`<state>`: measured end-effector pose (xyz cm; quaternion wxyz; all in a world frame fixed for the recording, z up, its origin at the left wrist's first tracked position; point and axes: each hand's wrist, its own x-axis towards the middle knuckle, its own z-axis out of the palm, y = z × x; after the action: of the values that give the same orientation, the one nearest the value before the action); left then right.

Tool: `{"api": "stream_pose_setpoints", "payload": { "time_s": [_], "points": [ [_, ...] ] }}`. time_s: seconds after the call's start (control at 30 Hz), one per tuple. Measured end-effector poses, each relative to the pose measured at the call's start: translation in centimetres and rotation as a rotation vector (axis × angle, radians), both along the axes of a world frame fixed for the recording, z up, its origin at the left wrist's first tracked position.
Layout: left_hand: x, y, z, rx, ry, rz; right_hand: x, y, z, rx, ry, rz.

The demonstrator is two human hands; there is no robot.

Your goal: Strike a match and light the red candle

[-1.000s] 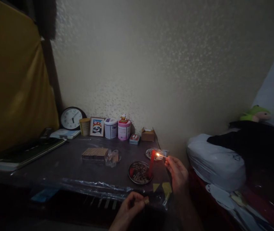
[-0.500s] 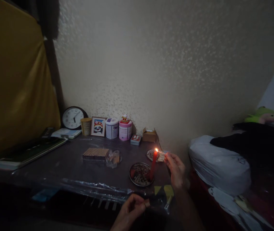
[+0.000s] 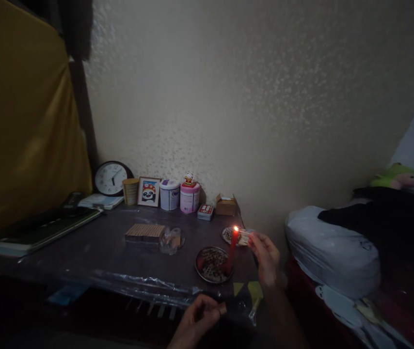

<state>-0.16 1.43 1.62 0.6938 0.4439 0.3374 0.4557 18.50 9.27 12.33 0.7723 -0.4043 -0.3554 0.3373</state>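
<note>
A lit red candle (image 3: 233,247) stands upright on a round metal plate (image 3: 197,268) covered with dark and pale bits. My right hand (image 3: 266,254) is beside it, thumb and fingers pinched on a thin matchstick (image 3: 245,231) whose far end is at the candle flame (image 3: 235,228). Behind the candle, a smaller plate (image 3: 226,234) carries more bits and several pale sticks (image 3: 244,239). Low at the table's front edge, my left hand (image 3: 200,317) is closed on a small brown piece (image 3: 222,308), too dark to identify.
A striped brown stack (image 3: 145,231) and a clear plastic bag (image 3: 169,241) lie mid-table. Along the wall stand a clock (image 3: 111,178), picture frame (image 3: 149,192), two tins (image 3: 169,195), a small red-and-white box (image 3: 205,212) and a cardboard box (image 3: 226,205). Yellow pieces (image 3: 255,290) lie near the front edge.
Both hands keep nearly the same positions and grips, with the matchstick still held at the candle flame. The whole view has shifted very slightly.
</note>
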Motion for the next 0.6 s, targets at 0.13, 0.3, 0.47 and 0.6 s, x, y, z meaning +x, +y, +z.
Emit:
{"api": "stream_pose_setpoints", "payload": {
  "time_s": [0.13,0.3,0.47,0.6],
  "points": [
    [0.01,0.16,-0.15,-0.004,0.035,-0.005,-0.01,-0.05,0.03,-0.003,-0.005,-0.002],
    [0.01,0.33,-0.57,0.022,0.036,-0.003,0.04,-0.21,0.19,-0.01,-0.005,-0.005],
    [0.16,0.51,-1.01,0.016,0.021,0.002,-0.01,-0.44,0.39,-0.008,-0.003,-0.015],
    [0.23,0.47,-0.78,0.02,0.02,0.013,-0.13,-0.49,0.5,-0.008,0.0,-0.012]
  ]
}}
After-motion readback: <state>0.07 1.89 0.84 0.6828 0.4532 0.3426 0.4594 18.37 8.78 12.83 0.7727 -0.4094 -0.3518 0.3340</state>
